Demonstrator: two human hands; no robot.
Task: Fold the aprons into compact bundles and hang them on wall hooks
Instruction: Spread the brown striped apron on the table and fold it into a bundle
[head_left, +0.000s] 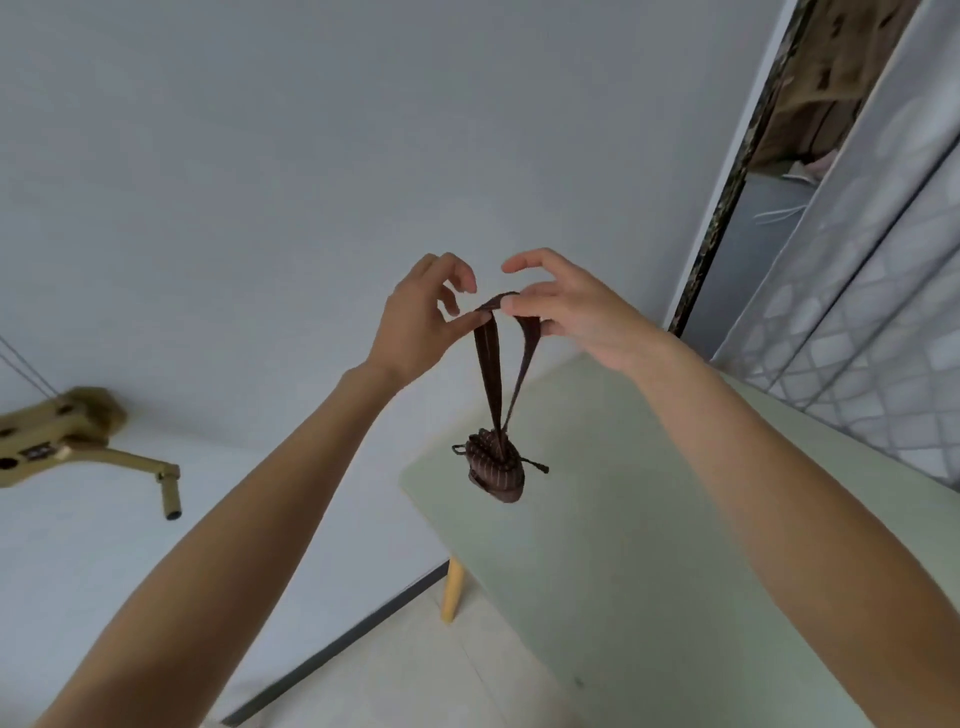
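A dark brown striped apron rolled into a tight bundle (493, 467) hangs in the air from its neck strap (489, 364), in front of the white wall (260, 182). My left hand (423, 322) pinches the top of the strap loop between thumb and forefinger. My right hand (566, 306) grips the other side of the loop top. Both arms are raised and stretched forward. Thin cords stick out from the bundle's sides. I see no hook; the spot behind the strap's top is covered by my fingers.
A pale green table (649, 519) with a yellow wooden leg (453, 592) stands below and to the right. A tan metal fitting with a crank handle (78, 441) juts from the wall at left. A patterned panel (883, 312) and doorway are at right.
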